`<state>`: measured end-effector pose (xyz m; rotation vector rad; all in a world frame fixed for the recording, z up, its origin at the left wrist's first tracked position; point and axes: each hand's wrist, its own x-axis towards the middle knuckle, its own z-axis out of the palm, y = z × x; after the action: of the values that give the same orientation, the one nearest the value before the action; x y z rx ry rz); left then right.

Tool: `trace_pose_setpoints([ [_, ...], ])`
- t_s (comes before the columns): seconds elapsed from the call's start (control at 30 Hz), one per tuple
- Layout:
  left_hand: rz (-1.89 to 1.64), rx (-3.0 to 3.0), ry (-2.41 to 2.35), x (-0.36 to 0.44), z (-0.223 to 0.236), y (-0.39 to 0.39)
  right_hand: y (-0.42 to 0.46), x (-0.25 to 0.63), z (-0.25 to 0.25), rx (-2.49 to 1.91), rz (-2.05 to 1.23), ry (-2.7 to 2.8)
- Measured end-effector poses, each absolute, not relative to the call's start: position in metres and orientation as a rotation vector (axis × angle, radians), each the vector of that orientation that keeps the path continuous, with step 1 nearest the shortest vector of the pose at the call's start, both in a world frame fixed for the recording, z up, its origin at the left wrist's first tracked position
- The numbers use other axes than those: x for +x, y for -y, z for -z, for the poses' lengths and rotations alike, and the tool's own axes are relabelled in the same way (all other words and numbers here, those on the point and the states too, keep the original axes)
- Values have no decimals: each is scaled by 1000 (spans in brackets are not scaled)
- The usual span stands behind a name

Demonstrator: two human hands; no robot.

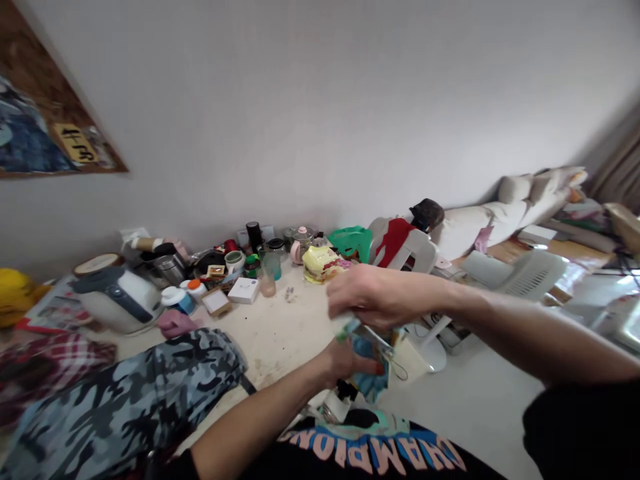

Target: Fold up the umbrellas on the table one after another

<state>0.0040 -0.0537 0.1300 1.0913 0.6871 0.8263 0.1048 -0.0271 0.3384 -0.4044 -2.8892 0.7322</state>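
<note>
My left hand (pixel 344 360) is closed around a blue, packet-like thing (pixel 371 380) close to my body, its thumb lying across the front. Just above it, my right hand (pixel 367 293) has its fingers curled and pressed together, pointing down. A pale green and white piece (pixel 349 330) shows under those fingers; whether it belongs to the blue packet, I cannot tell. Beside the packet a thin dark loop of cord hangs over a whitish surface. What my right fingers grip is hidden behind the hand.
On the table (pixel 270 333) lies a camouflage cloth item (pixel 165 380), left of me. Behind it stand an electric kettle (pixel 120 300), a white box (pixel 244 290), cups and jars. A yellow package (pixel 323 263) and green basket (pixel 353 241) sit farther back, near a white chair (pixel 423 247).
</note>
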Motion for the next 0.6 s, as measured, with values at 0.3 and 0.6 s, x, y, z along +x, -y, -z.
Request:
trace_pose_setpoints([
  [0.3, -573, 1285, -372, 13, -154, 71, -55, 120, -253, -985, -1491, 2886],
  [0.6, -573, 1287, -264, 12, -145, 65, -45, 155, -217, -853, -2045, 2041],
])
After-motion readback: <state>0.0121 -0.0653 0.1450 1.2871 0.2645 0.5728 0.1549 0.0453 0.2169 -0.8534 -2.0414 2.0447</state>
